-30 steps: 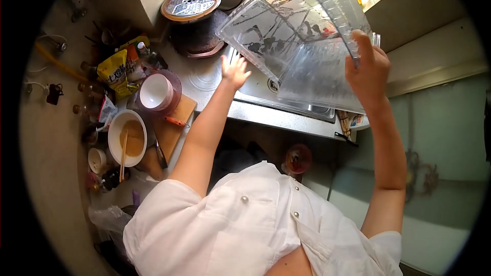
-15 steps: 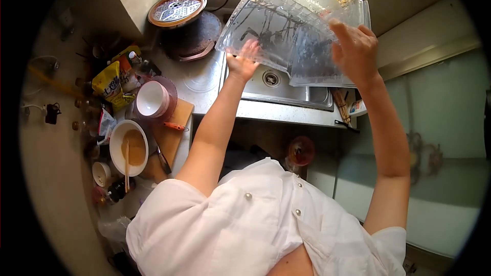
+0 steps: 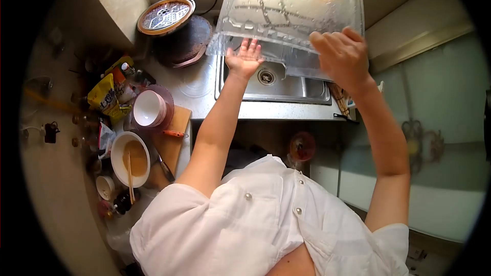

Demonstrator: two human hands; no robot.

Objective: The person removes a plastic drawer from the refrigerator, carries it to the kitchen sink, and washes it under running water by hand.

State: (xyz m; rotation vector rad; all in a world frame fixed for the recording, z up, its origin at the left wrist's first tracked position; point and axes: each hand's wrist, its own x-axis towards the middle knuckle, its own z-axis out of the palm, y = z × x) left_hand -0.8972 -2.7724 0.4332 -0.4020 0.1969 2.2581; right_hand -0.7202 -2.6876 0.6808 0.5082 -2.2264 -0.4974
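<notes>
A large clear plastic drawer [image 3: 302, 13], wet with drops and streaks, is tilted above the metal sink [image 3: 307, 93]. My right hand [image 3: 341, 60] has its fingers curled at the drawer's right side, closed on its edge. Near the lower left edge, my left hand [image 3: 245, 62] is palm up with fingers spread; whether it bears any of the drawer's weight, I cannot tell. The sink drain [image 3: 266, 76] shows below the drawer, between the hands. Part of the basin is seen only through the clear plastic.
On the left counter are a white bowl with chopsticks [image 3: 118, 166], a pink-and-white bowl [image 3: 149, 108], a wooden board [image 3: 179, 121], a knife [image 3: 166, 169] and a yellow packet [image 3: 104, 94]. A steamer rack [image 3: 166, 16] lies behind. A greenish glass door [image 3: 434, 122] stands at right.
The drawer has turned and tipped, so its broad flat face now shows and its ridged edge sits lower. My right hand has moved slightly left and down; my left hand stays spread near the edge.
</notes>
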